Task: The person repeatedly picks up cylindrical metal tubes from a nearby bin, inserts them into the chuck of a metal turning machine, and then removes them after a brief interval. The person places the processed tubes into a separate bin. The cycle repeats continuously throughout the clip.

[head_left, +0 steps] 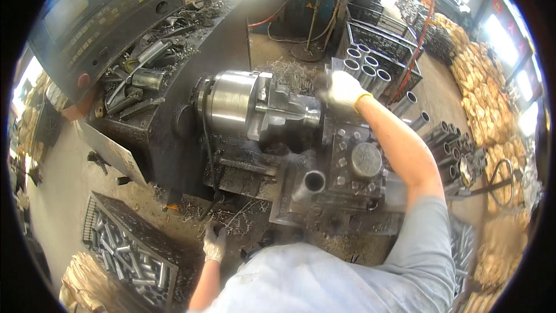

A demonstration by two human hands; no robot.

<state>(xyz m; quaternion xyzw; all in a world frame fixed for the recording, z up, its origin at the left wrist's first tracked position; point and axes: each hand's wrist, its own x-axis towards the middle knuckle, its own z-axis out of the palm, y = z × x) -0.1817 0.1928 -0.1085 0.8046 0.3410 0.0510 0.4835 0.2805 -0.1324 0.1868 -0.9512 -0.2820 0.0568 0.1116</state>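
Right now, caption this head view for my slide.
Gloved right hand reaches at the lathe chuck; gloved left hand hangs low beside a crate of tubes.

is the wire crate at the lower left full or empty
Partly full. The dark wire mesh crate on the floor holds a heap of short shiny metal tubes lying jumbled on their sides; mesh shows bare at its upper end.
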